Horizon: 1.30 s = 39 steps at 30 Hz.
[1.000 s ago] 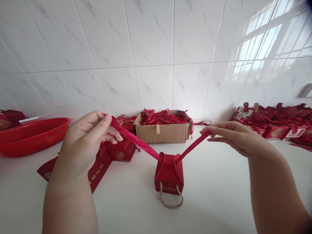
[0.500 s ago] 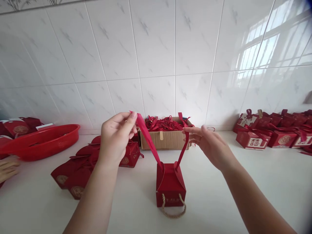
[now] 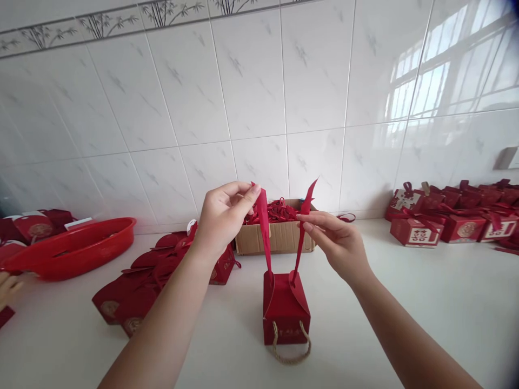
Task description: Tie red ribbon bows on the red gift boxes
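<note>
A small red gift box (image 3: 286, 310) stands upright on the white counter, a twisted rope handle (image 3: 292, 361) hanging from its front. Red ribbon (image 3: 264, 227) rises in two lengths from its curved top flaps. My left hand (image 3: 229, 213) pinches the left length near its upper end, between thumb and fingers. Thumb and fingertips of my right hand (image 3: 338, 240) close on the right length, and its loose tip sticks up above them. Both ribbon lengths look pulled nearly straight over the box.
Behind is a cardboard box (image 3: 275, 237) full of red ribbons. Several red boxes (image 3: 121, 297) sit at left, near a red plastic basin (image 3: 81, 251). More finished-looking boxes (image 3: 462, 224) line the right side. Another person's hand (image 3: 8, 289) shows at the left edge.
My left hand has moved right, bringing the two ribbon lengths closer together. My right hand's fingers have closed on its length, whose tip now stands higher. The view has shifted slightly.
</note>
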Each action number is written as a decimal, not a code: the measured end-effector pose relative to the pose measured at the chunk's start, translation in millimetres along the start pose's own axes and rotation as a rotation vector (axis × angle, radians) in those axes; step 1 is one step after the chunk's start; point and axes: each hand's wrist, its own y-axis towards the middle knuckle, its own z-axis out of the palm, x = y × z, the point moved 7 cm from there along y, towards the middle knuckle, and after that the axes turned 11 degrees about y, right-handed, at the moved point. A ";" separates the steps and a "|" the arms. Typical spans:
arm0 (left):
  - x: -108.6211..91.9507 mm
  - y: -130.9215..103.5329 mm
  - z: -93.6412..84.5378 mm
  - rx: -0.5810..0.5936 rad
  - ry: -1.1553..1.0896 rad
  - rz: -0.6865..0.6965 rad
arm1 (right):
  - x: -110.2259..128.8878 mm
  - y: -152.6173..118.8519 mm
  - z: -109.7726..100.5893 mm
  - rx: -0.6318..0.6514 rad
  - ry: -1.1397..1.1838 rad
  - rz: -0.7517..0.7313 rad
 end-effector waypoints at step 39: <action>-15.3 -24.2 35.0 0.254 0.336 0.425 | -25.6 28.8 38.3 0.356 0.467 0.717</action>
